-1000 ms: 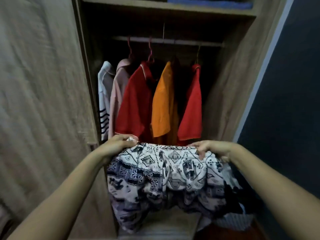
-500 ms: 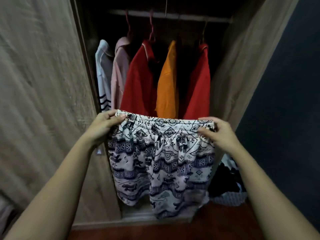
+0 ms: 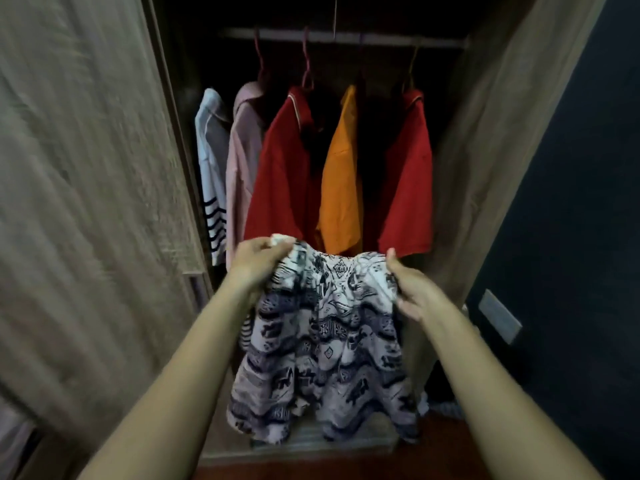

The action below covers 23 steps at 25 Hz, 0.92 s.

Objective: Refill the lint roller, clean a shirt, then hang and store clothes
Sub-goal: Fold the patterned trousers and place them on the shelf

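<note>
Two bare hands hold a white fabric garment printed with dark navy figures (image 3: 329, 341) in front of an open wardrobe, below its metal hanging rail (image 3: 346, 38) and nearer the camera than the rail. The left hand (image 3: 258, 259) has its grip bunched round the garment's upper left corner, fingers curled over a wad of cloth. The right hand (image 3: 414, 291) has its grip pinching the upper right edge, thumb raised on the near side and fingers tucked behind the fabric. Between the two grips the top edge sags a little. The rest hangs in loose folds far below the rail. Whether it is a skirt or shorts cannot be told.

Five pieces hang from the rail. Counting from its left end, they are a white top with dark sleeve stripes (image 3: 211, 168), a pale pink shirt (image 3: 242, 161), a red collared shirt with pale piping (image 3: 280, 174), an orange shirt (image 3: 341, 188) and a second red shirt (image 3: 408, 181). The held garment's top edge sits level with the hems of the orange and red ones.

Left of the rail stands the grey-brown wood-grain wardrobe door (image 3: 86, 202), blurred. Right of the rail, past the wardrobe's side panel (image 3: 485, 150), is a dark navy wall (image 3: 571, 202) bearing a pale rectangular wall plate (image 3: 499, 316). Far below the rail a strip of reddish floor (image 3: 346, 469) shows.
</note>
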{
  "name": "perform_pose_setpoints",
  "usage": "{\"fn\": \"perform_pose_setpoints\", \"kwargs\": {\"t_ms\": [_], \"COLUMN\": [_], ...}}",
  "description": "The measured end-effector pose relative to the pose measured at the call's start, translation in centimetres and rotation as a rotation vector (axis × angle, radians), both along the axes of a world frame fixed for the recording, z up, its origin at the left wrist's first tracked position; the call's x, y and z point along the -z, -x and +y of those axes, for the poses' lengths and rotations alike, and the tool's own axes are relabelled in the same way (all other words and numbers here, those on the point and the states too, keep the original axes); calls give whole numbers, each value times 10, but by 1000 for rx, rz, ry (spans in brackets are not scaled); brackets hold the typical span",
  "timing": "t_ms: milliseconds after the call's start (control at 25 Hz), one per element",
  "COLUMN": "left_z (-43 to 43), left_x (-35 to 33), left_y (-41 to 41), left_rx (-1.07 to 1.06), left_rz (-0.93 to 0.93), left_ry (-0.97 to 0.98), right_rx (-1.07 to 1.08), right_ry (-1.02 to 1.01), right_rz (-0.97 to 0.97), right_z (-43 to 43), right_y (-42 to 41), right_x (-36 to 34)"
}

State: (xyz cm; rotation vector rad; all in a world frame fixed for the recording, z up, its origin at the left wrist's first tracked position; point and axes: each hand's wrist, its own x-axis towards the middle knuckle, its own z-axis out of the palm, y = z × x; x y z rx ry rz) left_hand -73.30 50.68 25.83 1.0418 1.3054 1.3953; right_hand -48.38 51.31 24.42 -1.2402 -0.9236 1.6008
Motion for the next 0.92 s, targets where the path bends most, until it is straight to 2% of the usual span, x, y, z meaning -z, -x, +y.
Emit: {"fn": "perform_pose_setpoints", "kwargs": {"t_ms": [80, 160, 360, 560, 640, 800, 920], "left_z": [-12, -19, -35, -43, -47, -60, -60], "left_x": [-2, -3, -2, 2, 0, -11, -11], "left_y": [-28, -44, -61, -66, -68, -76, -77], "left_rx": [88, 120, 147, 163, 173, 221, 206], "left_rz": [114, 173, 206, 119, 72, 58, 69], "left_ry": [-125, -171, -205, -255, -281, -322, -340], "right_rx": [-40, -75, -79, -183, -219, 11, 42], "right_ry": [-34, -129, -306, -352, -431, -654, -705], "right_rz": [119, 143, 6, 80, 3, -204, -219], "right_z": [-7, -13, -29, -39, -39, -37, -38], "right_y": [22, 30, 31, 20, 17, 16, 18], "right_x": [-11, -17, -25, -28, -26, -28, -31]}}
